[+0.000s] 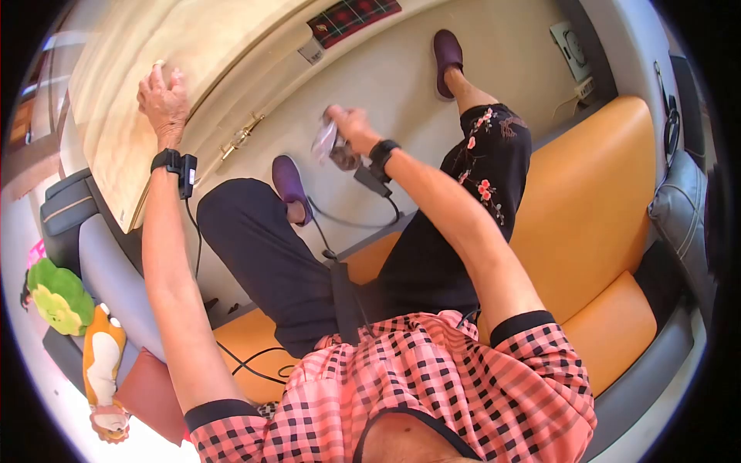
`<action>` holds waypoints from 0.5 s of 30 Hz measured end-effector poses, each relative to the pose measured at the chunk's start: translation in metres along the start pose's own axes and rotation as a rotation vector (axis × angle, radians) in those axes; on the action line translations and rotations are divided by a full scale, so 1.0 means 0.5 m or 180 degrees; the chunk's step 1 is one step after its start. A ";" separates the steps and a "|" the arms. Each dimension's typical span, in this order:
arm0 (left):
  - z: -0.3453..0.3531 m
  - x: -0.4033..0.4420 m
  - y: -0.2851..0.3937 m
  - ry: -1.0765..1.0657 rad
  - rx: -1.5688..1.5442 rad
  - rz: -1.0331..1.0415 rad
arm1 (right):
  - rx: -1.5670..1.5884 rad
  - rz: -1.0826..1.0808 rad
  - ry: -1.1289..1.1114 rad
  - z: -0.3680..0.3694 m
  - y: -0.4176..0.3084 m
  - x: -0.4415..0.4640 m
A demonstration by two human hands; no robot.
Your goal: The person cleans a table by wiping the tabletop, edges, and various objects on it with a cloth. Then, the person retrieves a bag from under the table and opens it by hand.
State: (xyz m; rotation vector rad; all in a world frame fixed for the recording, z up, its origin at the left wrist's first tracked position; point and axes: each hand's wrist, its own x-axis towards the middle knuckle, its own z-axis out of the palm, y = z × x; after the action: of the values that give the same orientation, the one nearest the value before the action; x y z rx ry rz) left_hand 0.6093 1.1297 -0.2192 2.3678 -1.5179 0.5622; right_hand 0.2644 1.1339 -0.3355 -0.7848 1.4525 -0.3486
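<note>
My left hand (pixel 164 99) rests on the pale wood-grain table (pixel 127 143), near its edge, with the fingers apart and a little bent. A small pale spot shows at its fingertips, too unclear to name. Over the floor, between my knees and the table, my right hand (pixel 351 130) is closed on a clear, crumpled plastic packet (pixel 324 143). Something brownish shows at the lower part of the packet, blurred by motion. Each wrist wears a black strap with a small box and a cable.
Orange seat cushions (pixel 579 208) lie under and beside me. A brass latch (pixel 241 136) is fixed on the panel below the table edge. Plush toys (pixel 104 351) sit at the left. A tartan cloth (pixel 351 21) lies beyond the table, and black cables (pixel 251 363) run over the seat.
</note>
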 end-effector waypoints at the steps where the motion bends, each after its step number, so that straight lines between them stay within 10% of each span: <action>1: -0.003 -0.002 0.000 -0.0053 0.0007 -0.0005 | 0.0316 0.0626 -0.0038 -0.033 -0.019 0.022; 3: -0.004 0.001 -0.004 -0.0134 0.0015 -0.0029 | -0.2538 -0.2897 -0.0068 -0.098 0.016 0.108; 10: -0.030 -0.001 0.017 -0.0364 0.0034 -0.0120 | -0.4016 -0.3404 0.1502 -0.094 -0.262 0.440; 15: -0.037 -0.005 0.010 -0.0386 0.0016 0.0001 | -0.4165 -0.2883 0.0936 -0.028 -0.337 0.506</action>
State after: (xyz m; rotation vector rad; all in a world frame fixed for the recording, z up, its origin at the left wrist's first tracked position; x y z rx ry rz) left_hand 0.6006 1.1373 -0.2039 2.4456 -1.5686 0.4297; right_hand 0.3235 0.8455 -0.4125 -2.5563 1.4144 -0.1329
